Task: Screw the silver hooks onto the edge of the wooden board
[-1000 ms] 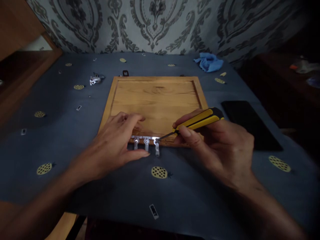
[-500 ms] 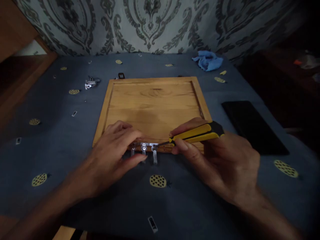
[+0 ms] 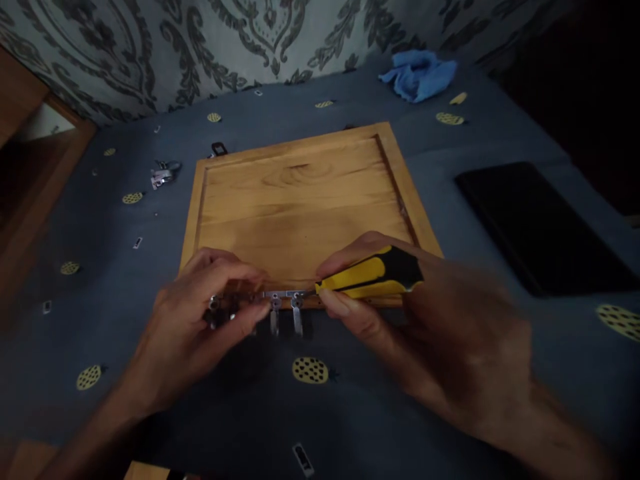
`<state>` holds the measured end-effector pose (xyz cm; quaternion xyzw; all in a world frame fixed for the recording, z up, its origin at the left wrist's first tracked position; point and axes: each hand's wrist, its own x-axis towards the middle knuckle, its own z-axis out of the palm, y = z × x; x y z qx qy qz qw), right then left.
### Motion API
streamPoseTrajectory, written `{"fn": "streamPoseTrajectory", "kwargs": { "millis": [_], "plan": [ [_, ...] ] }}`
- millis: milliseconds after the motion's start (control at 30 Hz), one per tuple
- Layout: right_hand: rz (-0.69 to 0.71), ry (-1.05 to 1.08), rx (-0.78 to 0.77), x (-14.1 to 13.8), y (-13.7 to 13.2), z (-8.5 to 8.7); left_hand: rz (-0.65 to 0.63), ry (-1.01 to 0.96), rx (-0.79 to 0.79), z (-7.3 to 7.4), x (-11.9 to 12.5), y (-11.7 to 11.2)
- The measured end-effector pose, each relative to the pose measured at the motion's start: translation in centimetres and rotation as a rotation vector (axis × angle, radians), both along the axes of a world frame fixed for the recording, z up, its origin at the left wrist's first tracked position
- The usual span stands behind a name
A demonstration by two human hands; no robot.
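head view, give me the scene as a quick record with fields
right hand: holds yellow-and-black screwdriver, shaft pointing toward metal fittings
left hand: at the metal fittings; grip unclear
metal fittings: along near edge of wooden board
wooden board: flat on blue tablecloth
right of board: black flat object
far right: crumpled blue cloth
left of board: loose metal piece

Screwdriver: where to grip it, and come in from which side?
Grip the screwdriver by its thick yellow-and-black handle, coming from the right, thumb on the near side, fingers opposite. The handle's black butt points right and the thin shaft points left toward the metal strip, so that side likely keeps the tip free. The right hand holds it about that way.
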<state>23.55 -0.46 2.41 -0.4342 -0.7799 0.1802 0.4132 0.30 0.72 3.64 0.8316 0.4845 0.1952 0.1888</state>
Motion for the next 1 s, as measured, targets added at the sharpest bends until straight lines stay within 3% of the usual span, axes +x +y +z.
{"fn": "streamPoseTrajectory", "kwargs": {
  "millis": [233,467,633,867,1000],
  "plan": [
    [-0.002,0.038,-0.047,0.0,-0.1,0.1,-0.121,0.101,0.02,-1.3,1.6,-0.4],
    [-0.069,-0.048,-0.051,-0.1,-0.4,0.2,-0.12,0.148,-0.091,-1.8,2.2,-0.7],
    [-0.08,-0.059,0.03,-0.1,-0.3,0.1,-0.108,0.16,-0.098,-2.0,2.2,-0.8],
    [-0.038,-0.081,-0.003,0.0,-0.3,0.2,-0.088,0.148,-0.11,-2.2,2.2,-0.9],
    [-0.088,-0.052,0.038,-0.1,-0.2,0.1,-0.085,0.122,-0.116,-2.1,2.3,-0.9]
  ]
}}
